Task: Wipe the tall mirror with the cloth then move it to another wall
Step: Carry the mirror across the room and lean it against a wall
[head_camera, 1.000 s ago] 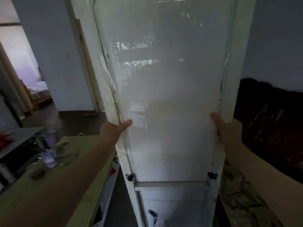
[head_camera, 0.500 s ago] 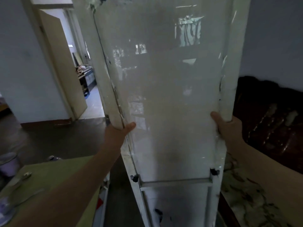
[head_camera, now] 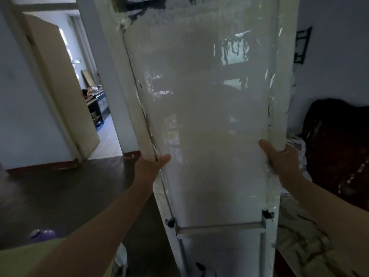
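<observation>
The tall mirror in a chipped white frame fills the middle of the head view, held upright in front of me and leaning slightly left at the top. Its glass is cloudy with faint reflections of a window. My left hand grips the left frame rail, thumb across the glass. My right hand grips the right frame rail at about the same height. A crossbar with two black clips spans the frame lower down. No cloth is in view.
An open doorway with a cream door leads to a tiled room at the left. A dark carved headboard and patterned bedding lie at the right. A green table corner sits at the lower left on the dark floor.
The view has swung right with the mirror: the green table and its cups have slid out to the lower left, and the doorway has come closer. Both hands keep their grip.
</observation>
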